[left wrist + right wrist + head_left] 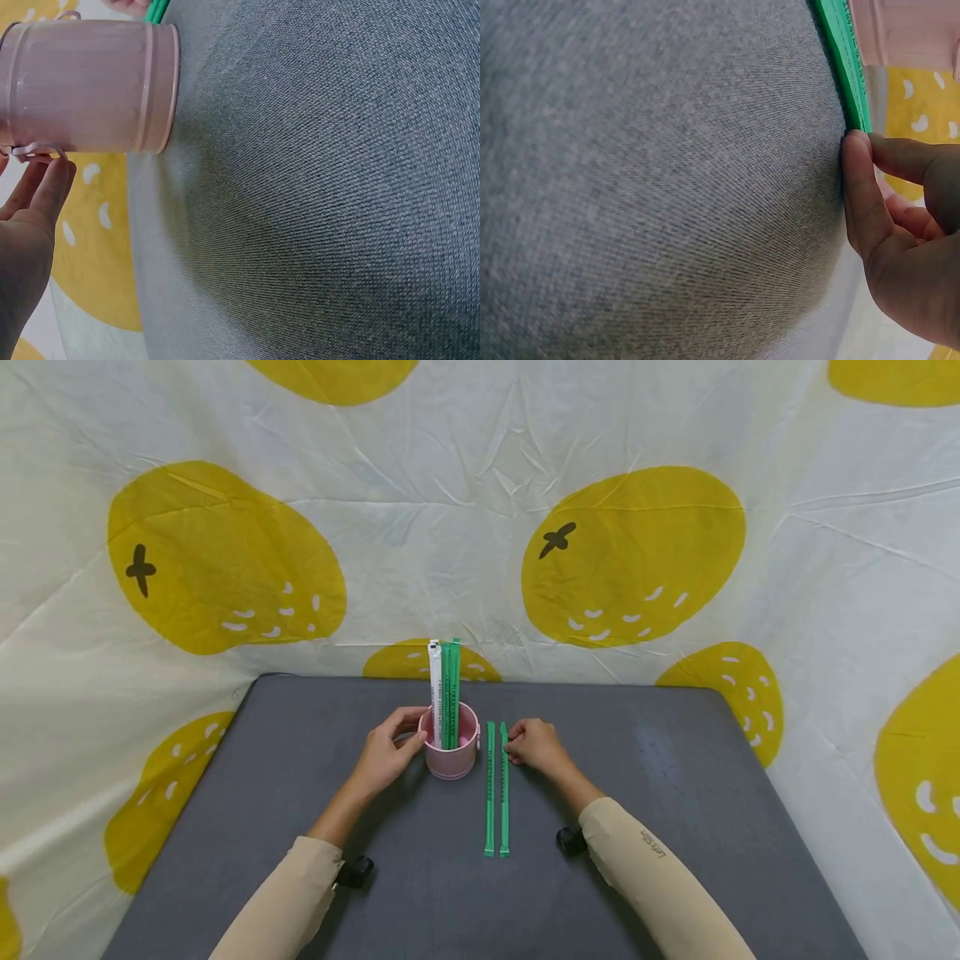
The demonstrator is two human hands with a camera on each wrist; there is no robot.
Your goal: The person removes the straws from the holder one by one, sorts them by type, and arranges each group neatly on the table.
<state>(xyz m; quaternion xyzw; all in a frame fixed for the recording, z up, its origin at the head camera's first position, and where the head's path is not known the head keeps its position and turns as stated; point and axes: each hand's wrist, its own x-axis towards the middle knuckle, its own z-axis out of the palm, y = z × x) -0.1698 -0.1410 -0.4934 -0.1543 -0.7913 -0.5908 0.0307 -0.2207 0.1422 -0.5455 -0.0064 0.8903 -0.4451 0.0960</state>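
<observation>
A small pink bucket (451, 766) stands upright near the middle of the table. My left hand (384, 758) grips its left side by the rim, and in the left wrist view the fingertips lie at the bucket's little side handle (43, 148). One white wrapped straw (436, 693) and several green wrapped straws (450, 702) stand inside the bucket. Right of it, two more green wrapped straws lie side by side, the left one (491, 789) untouched. My right hand (536, 747) pinches the right one (504, 802) near its far end, between thumb and finger.
The grey table (637, 893) ends at a far edge just behind the bucket. A white cloth (442, 568) printed with yellow fruit hangs behind it and at both sides. Dark wrist cameras (355, 872) sit at both sleeves.
</observation>
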